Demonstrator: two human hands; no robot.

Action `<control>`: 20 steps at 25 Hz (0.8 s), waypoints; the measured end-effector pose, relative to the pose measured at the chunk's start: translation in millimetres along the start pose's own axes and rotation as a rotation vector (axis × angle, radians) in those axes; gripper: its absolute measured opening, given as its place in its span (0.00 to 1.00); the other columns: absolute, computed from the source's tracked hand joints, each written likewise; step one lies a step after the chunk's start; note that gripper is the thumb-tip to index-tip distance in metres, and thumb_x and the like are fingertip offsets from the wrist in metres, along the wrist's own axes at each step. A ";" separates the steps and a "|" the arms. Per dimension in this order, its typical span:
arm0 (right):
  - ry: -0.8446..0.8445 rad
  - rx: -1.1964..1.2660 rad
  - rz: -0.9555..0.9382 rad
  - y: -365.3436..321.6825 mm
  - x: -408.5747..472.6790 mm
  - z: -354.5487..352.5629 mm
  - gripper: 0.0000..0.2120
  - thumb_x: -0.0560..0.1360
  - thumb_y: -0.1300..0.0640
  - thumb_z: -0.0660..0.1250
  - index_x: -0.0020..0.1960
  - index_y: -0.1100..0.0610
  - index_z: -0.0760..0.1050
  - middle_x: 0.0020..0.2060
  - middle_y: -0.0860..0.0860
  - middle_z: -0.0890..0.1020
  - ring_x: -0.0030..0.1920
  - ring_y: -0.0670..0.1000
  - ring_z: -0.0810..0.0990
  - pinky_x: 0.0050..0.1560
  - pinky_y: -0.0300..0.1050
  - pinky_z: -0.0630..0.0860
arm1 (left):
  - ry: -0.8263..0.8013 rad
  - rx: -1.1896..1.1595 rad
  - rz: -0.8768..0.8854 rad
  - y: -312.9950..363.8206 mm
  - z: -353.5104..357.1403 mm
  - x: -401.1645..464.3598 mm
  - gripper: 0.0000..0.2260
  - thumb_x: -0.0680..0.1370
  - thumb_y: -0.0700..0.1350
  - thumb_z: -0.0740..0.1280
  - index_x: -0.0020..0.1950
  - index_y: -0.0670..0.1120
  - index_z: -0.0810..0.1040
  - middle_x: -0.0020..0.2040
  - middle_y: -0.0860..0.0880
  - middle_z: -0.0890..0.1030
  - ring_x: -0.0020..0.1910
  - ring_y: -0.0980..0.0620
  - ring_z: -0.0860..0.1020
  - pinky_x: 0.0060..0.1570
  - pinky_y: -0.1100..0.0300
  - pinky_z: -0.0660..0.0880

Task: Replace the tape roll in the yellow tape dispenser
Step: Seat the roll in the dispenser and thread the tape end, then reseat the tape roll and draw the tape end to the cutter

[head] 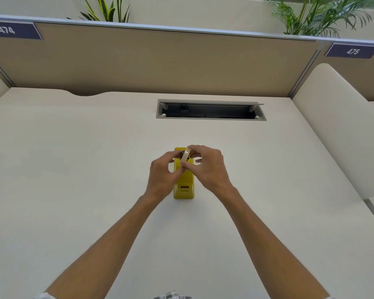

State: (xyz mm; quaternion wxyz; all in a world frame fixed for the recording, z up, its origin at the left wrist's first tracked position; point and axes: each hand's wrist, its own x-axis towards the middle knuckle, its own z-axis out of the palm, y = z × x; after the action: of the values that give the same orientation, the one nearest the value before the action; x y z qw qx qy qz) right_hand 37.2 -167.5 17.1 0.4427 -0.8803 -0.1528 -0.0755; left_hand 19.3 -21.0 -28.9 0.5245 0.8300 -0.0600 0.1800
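The yellow tape dispenser point(184, 188) stands on the white desk point(73, 169), its long axis pointing away from me. Just above its far half I hold a pale tape roll point(185, 155) on edge. My right hand point(207, 169) pinches the roll's rim with thumb and fingers. My left hand point(163, 171) pinches at the roll's left side, where a small dark hub point(180, 154) shows. Both hands hide the dispenser's middle and the slot for the roll.
An open cable tray point(211, 110) is set into the desk behind the dispenser. A beige partition point(160, 61) closes the back, a padded side panel point(337, 126) stands at the right. Plants point(311, 16) rise behind the partition.
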 end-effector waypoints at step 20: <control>-0.005 0.240 -0.043 -42.2 -58.9 -41.9 0.10 0.72 0.53 0.74 0.53 0.47 0.79 0.49 0.40 0.84 0.54 0.42 0.81 0.43 0.37 0.79 | -0.346 -0.514 -0.182 67.7 -66.7 -31.8 0.15 0.73 0.42 0.70 0.59 0.48 0.80 0.52 0.50 0.86 0.54 0.50 0.83 0.50 0.62 0.79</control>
State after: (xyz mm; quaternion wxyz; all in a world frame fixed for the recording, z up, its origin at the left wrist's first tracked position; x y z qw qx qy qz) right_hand -32.3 -189.3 58.2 0.5428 -0.8177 -0.1808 -0.0638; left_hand -45.4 5.7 42.8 0.7130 0.6905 -0.1172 -0.0323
